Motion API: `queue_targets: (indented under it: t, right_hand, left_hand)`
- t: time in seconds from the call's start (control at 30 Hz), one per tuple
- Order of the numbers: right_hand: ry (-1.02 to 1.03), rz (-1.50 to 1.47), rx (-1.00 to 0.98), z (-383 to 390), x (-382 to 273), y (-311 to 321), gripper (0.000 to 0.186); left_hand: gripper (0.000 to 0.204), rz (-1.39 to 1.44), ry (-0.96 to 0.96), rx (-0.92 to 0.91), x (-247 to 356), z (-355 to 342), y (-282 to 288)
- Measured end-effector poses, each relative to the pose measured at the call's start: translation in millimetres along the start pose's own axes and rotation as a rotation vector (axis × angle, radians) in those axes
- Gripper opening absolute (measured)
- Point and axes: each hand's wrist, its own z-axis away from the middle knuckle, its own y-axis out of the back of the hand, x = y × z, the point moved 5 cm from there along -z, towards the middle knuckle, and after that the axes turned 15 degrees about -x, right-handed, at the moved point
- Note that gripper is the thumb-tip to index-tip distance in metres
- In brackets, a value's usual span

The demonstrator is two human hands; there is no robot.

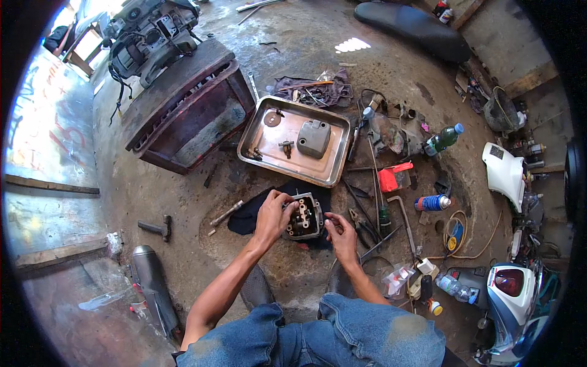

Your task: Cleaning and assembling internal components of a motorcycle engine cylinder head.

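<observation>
A grey engine cylinder head [305, 216] rests on a dark cloth [243, 218] on the floor before me, its open top showing rocker parts. My left hand [273, 217] reaches over its left side, fingers bent and tips against the inner edge; the thumb is partly hidden. At the right rim, my right hand [342, 237] is loosely curled, index finger and thumb apart, with nothing visible between them. Just beyond lies a metal tray [252, 131] with a grey valve cover [313, 139], a round sprocket [273, 118] and small dark metal parts [286, 148].
Left are a hammer [155, 228], a grey exhaust muffler [154, 281] and a worn crate [202, 122] bearing an engine [153, 40]. Pliers [363, 227], a bent wrench [405, 225], a blue spray can [432, 203] and a green bottle [444, 139] lie or stand right.
</observation>
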Motion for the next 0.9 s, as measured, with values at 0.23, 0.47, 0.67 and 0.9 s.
queue_targets:
  t: [0.23, 0.47, 0.67, 0.9]
  right_hand:
    - [0.055, 0.115, 0.019, -4, -3, 8, 0.023]
    - [0.205, 0.019, 0.247, -5, -15, 16, 0.025]
    - [0.183, 0.053, 0.202, -21, -47, 12, 0.027]
    - [0.469, 0.438, 0.085, -98, -117, 4, 0.025]
  left_hand:
    - [0.026, 0.048, 0.019, 0.009, -8, -1, -1]
    - [0.029, 0.056, 0.012, -0.004, -5, 3, 7]
    - [0.029, 0.138, -0.026, 0.069, -8, 5, 12]
    - [0.023, 0.147, -0.003, 0.399, -61, 34, 32]
